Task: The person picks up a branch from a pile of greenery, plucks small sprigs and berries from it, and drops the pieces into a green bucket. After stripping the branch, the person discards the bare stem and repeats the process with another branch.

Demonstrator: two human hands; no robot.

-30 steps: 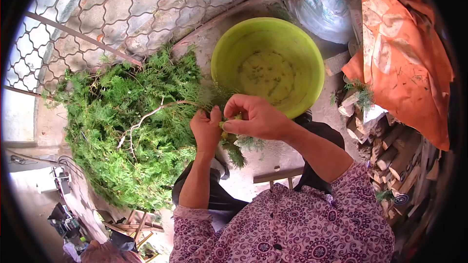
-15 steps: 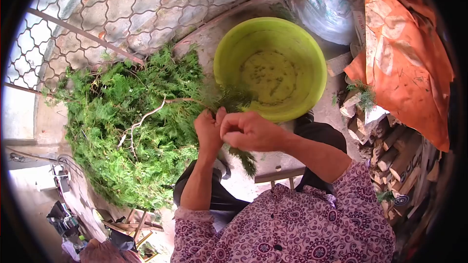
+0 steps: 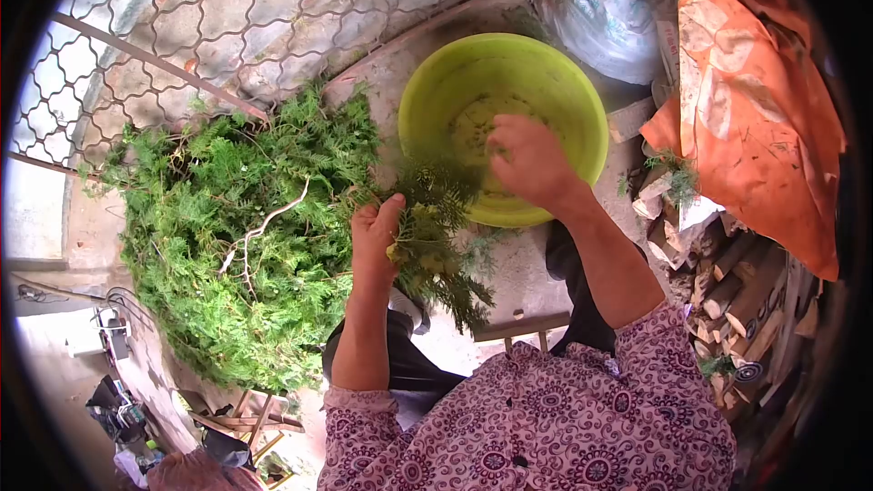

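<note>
My left hand point(image 3: 376, 235) is closed around the stem of a leafy evergreen sprig point(image 3: 442, 236), whose flat green fronds spread out to the right and down. My right hand point(image 3: 532, 164) hangs over the yellow-green plastic basin point(image 3: 589, 118), its fingers curled together. Whatever lies between those fingers, if anything, is hidden. Small dark bits point(image 3: 468, 123) are scattered on the basin's bottom. Left of my left hand lies a big heap of cut evergreen branches point(image 3: 218, 282), with a bare pale twig point(image 3: 264, 227) on top.
A metal lattice gate point(image 3: 300, 14) runs behind the heap. Beyond the basin stands a stuffed white plastic sack point(image 3: 605, 18). On the right an orange tarp point(image 3: 755, 118) hangs over stacked firewood point(image 3: 746, 291). A low stool edge point(image 3: 518, 327) shows between my knees.
My right hand has moved up and right, away from my left hand to over the basin. The sprig in my left hand now shows more fully, and the left hand has shifted slightly left.
</note>
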